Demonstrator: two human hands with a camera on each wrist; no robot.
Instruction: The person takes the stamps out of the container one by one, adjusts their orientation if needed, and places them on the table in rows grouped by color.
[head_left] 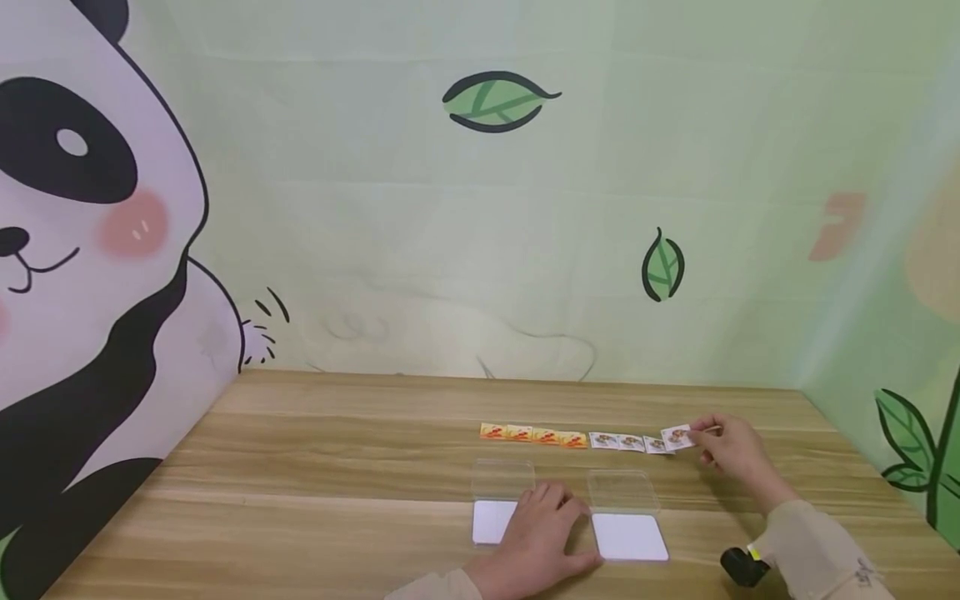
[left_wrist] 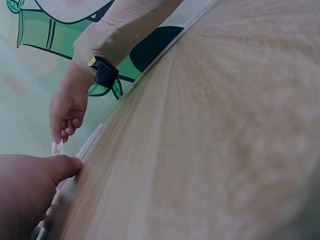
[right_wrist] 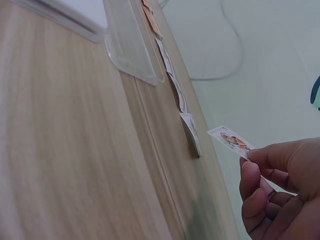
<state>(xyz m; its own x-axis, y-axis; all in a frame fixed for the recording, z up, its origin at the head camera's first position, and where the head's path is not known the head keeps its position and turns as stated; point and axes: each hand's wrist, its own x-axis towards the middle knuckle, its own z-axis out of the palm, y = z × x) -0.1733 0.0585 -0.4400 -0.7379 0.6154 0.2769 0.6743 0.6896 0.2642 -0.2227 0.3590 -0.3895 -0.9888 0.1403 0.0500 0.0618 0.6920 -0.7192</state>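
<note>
My right hand [head_left: 735, 454] pinches a small white card [right_wrist: 225, 136] with a colourful printed picture between thumb and fingers, at the right end of a row. Several similar white picture cards [head_left: 604, 441] lie to its left, and beyond them several orange-yellow cards [head_left: 519, 433] continue the row. My left hand [head_left: 536, 537] lies low in front, fingers bent loosely, over the right part of the left white rectangle [head_left: 487, 521]. Its thumb comes near the left edge of the right white rectangle [head_left: 630, 537]. What lies under the left palm is hidden.
Clear plastic lids [head_left: 504, 477] stand just behind the white rectangles, one for each. The wooden table [head_left: 315, 475] meets a printed fabric backdrop [head_left: 375, 208] at its back edge. A black device [head_left: 744, 567] is strapped at the right wrist.
</note>
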